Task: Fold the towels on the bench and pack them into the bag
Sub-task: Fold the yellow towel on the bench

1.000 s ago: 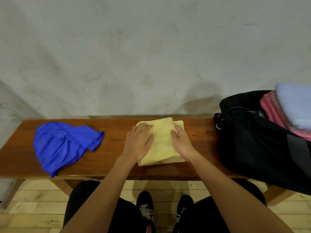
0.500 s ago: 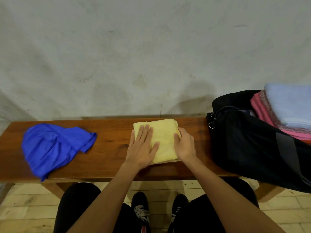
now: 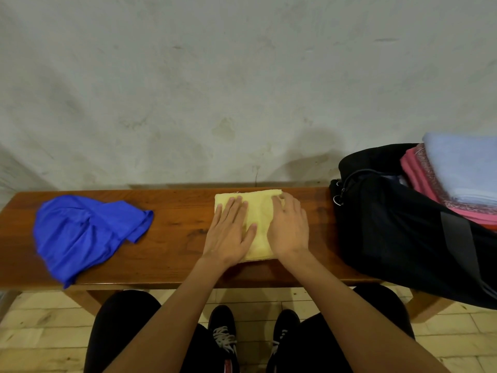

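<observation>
left hand (image 3: 228, 232), right hand (image 3: 289, 230) flat, palms down

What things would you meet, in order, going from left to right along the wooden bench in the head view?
Crumpled blue cloth → left hand pressing the folded yellow towel → right hand on the same towel → open black bag → folded pink towel and light blue towel stacked in it.

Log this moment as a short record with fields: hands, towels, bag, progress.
left hand: flat on the yellow towel
right hand: flat on the same towel
yellow towel: folded, mid-bench
blue towel: crumpled, unfolded, at the bench's left end
bag: black bag open at the right end, holding folded light-blue towel over pink towels
progress: yellow ready to pack; blue remains
</observation>
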{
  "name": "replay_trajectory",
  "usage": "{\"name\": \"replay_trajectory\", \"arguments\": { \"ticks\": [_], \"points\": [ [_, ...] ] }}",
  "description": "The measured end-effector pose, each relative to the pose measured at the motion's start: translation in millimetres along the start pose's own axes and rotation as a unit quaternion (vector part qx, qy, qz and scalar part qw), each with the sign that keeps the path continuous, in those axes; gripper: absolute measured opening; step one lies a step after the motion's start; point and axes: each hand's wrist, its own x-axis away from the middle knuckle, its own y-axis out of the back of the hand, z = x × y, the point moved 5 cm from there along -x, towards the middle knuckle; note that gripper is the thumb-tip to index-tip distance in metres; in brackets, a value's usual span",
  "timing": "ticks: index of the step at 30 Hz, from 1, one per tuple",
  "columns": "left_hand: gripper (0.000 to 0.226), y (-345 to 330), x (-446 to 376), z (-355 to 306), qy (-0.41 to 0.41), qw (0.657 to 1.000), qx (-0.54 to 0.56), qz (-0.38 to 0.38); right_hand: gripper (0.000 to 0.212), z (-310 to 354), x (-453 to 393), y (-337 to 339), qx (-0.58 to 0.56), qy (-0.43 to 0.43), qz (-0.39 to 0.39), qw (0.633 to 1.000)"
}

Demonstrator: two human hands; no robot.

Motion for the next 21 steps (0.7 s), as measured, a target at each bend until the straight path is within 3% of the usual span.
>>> {"name": "replay_trajectory", "arguments": {
  "ticks": [4,6,9,14,21],
  "points": [
    [0.069,7,-4,-3,0.028,0.997,0.062,-0.045,0.052,31,-3,-13,-0.041,0.103,0.065,0.992],
    [0.066,11,-5,-2,0.051,0.994,0.067,-0.064,0.058,28,-2,-29,-0.038,0.096,0.122,0.987],
    [0.059,5,-7,3,0.069,0.996,0.044,-0.032,0.065,13,1,-45,-0.007,0.075,0.165,0.983],
    [0.063,-10,-8,10,0.075,0.996,0.048,0.009,0.077,7,2,-50,-0.001,0.034,0.148,0.988],
    [0.055,-11,-9,14,0.078,0.997,0.023,0.012,0.075,9,2,-50,0.012,0.039,0.149,0.988]
  ]
}}
